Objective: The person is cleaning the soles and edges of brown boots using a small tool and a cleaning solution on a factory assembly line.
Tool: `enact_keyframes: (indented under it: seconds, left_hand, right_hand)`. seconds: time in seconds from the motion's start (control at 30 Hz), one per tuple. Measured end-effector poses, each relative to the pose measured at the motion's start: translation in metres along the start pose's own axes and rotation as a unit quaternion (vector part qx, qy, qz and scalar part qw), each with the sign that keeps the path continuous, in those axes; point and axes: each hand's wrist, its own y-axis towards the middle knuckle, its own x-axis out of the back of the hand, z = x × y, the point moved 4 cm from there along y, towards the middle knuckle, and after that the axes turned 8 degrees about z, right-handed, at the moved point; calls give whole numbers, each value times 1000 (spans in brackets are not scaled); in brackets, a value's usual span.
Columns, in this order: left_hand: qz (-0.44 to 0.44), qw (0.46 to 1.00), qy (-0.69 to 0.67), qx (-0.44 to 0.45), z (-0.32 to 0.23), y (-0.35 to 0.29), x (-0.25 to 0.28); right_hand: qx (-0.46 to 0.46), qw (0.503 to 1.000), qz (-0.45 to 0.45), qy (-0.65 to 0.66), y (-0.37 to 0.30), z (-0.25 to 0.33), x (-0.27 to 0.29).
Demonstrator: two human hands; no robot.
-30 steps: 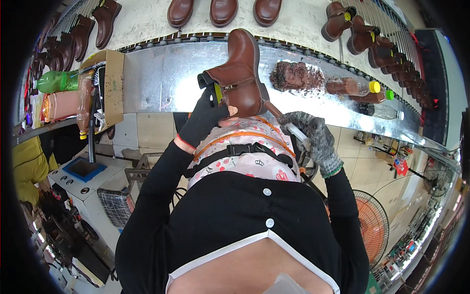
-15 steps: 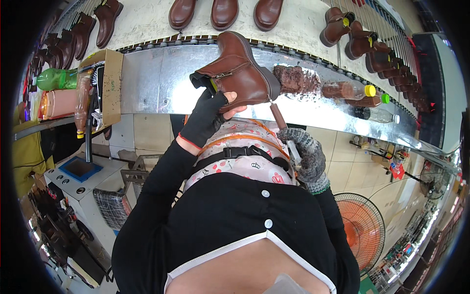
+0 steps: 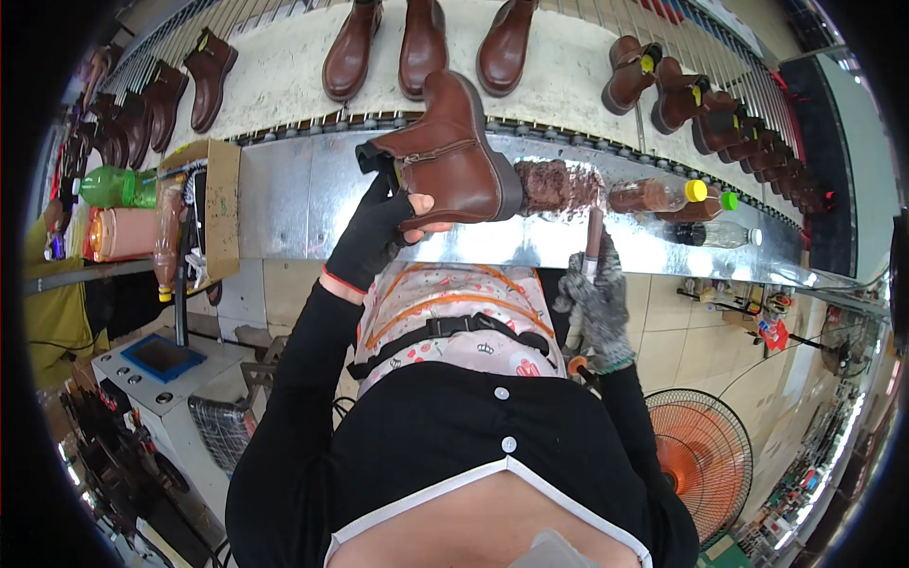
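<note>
My left hand (image 3: 374, 232), in a black fingerless glove, grips a brown leather ankle boot (image 3: 459, 170) with a side zipper. The boot lies tipped on its side above the metal ledge, its dark sole facing right. My right hand (image 3: 598, 293), in a grey knitted glove, is closed round a slim brown-handled tool (image 3: 594, 237). The tool's upper end is at the right edge of a brown-stained, crumbly block (image 3: 557, 186) on the ledge; its tip is too small to make out. Several bottles of brown and dark liquid, among them a yellow-capped bottle (image 3: 653, 196), lie right of the block.
Beyond the metal ledge (image 3: 284, 204) runs a pale conveyor (image 3: 559, 85) carrying several brown boots (image 3: 421, 47). A cardboard box (image 3: 224, 208) and a green bottle (image 3: 114, 187) stand at the left. An orange fan (image 3: 696, 464) is at my lower right, a control box (image 3: 156, 364) at lower left.
My right hand has moved the tool up and right, away from the boot's heel to the stained block. The boot has shifted slightly left. Boots on the conveyor appear lower in the view.
</note>
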Motion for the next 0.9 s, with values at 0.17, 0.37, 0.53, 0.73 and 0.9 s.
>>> enact_keyframes:
  seconds: [0.17, 0.37, 0.53, 0.73, 0.9]
  left_hand:
    - [60, 991, 115, -34, -40, 78, -19]
    - [108, 987, 116, 22, -51, 238, -45]
    - [4, 968, 235, -86, -32, 344, -60]
    - [-31, 704, 691, -161, -21, 372, -77]
    - [-276, 728, 461, -425, -38, 352, -44]
  right_hand:
    - [60, 990, -110, 60, 44, -70, 30]
    - [-3, 941, -222, 256, 65, -112, 49]
    - [49, 975, -184, -110, 60, -120, 55]
    - [-28, 976, -209, -53, 57, -110, 55]
    - [23, 945, -176, -275, 58, -123, 70]
